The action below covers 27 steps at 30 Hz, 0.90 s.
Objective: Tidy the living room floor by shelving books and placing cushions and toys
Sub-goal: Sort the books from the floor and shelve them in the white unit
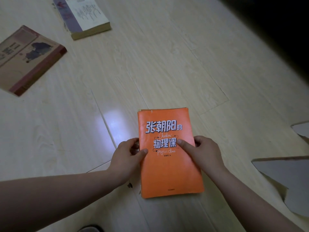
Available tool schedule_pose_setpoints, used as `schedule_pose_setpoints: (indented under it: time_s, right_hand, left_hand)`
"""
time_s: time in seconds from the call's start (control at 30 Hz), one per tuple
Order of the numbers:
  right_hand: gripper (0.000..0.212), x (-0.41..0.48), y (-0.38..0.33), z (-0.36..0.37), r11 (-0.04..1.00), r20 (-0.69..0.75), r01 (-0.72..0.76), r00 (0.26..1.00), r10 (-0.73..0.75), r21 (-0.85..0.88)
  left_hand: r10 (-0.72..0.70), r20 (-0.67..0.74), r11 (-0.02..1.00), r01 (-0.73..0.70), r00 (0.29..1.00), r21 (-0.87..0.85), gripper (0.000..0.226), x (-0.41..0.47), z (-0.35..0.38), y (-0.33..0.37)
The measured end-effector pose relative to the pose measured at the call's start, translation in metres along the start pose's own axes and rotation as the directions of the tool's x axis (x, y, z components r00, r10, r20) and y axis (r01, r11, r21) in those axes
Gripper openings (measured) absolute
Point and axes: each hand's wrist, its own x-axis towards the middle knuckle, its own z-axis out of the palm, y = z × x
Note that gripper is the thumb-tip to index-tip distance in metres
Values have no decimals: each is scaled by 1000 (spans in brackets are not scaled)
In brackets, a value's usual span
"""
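An orange paperback book [168, 171] with white lettering is held face up above the pale wood floor. My left hand [127, 158] grips its left edge, thumb on the cover and fingers under it. My right hand [204, 153] grips the right edge, thumb pressed across the cover near the title. Two more books lie on the floor: a brown-covered book [25, 59] at the far left and a white-and-purple book [83, 15] at the top left.
The pale wood floor [150, 64] stretches ahead. Torn grey sheets of floor covering [284, 178] lie at the right edge. A dark shadowed area [275, 27] fills the top right corner. A dark shoe tip [90, 229] shows at the bottom edge.
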Motion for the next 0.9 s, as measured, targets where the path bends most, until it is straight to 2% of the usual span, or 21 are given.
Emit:
schedule_pose_setpoints:
  time_s: [0.07, 0.2, 0.37, 0.47, 0.57, 0.67, 0.7, 0.77, 0.83, 0.9]
  right_hand:
    - [60, -3, 0, 1, 984, -71, -9, 997, -4, -176]
    - [85, -4, 5, 9, 992, -7, -96, 995, 96, -83]
    - [72, -14, 4, 23, 995, 80, -99, 992, 102, -30]
    - [67, -13, 0, 22, 991, 90, -131, 988, 128, 20]
    - [64, -12, -4, 16, 973, 85, -181, 982, 171, 141]
    - [88, -4, -2, 7, 853, 161, -354, 935, 316, 384]
    - [83, -1, -2, 1, 782, 233, -411, 911, 339, 468]
    - [54, 1, -5, -8, 677, 350, -478, 877, 330, 560]
    - [39, 1, -7, -11, 667, 375, -487, 871, 319, 564]
    - [42, -1, -6, -10, 663, 372, -457, 886, 278, 593]
  left_hand:
    - [-28, -20, 1000, 27, 999, -15, 34, 0, 1, 0]
    - [-54, -59, 998, 52, 997, -34, 33, -1, 5, 3]
    - [-40, -32, 998, 39, 999, -40, 27, -6, 7, 8]
    - [-133, -35, 987, 129, 990, -100, 29, -3, 10, 12]
    - [-310, 10, 917, 302, 951, -260, 48, 6, 10, 12]
    - [-370, 124, 855, 390, 921, -341, 76, 15, 4, 12]
    - [-369, 151, 850, 399, 917, -345, 81, 20, 2, 11]
    - [-368, 209, 837, 421, 906, -349, 88, 26, -1, 10]
    - [-342, 299, 820, 438, 891, -367, 86, 26, -2, 15]
    - [-302, 377, 805, 446, 876, -391, 73, 26, 1, 19]
